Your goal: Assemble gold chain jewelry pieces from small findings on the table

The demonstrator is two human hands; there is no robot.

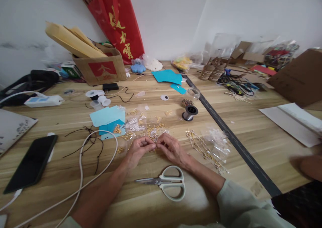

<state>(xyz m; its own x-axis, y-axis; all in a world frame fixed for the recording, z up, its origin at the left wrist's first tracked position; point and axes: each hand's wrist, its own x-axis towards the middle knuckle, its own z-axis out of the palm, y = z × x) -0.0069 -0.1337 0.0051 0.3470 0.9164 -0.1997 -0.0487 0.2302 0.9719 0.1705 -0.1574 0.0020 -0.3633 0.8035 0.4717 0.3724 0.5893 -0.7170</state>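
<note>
My left hand (141, 149) and my right hand (171, 148) meet fingertip to fingertip low over the table, both pinched closed. Whatever sits between the fingers is too small to make out. Just beyond them lie loose gold and silver beads (154, 131) and a small clear bag of silver pieces (135, 124). Nearer to me, a pair of scissors (161, 182) with pale green handles rests below the hands, blades pointing left. To the right of my right hand are beaded chains (201, 147) beside crumpled clear plastic bags (218, 144).
A wire spool (190, 113) stands behind the beads. At left are blue paper sheets (108, 115), a white cable (81, 164), a phone (31, 162) and a power strip (44, 101). A dark strip (226, 130) crosses the table. At right, part of a person's arm (312, 167) shows.
</note>
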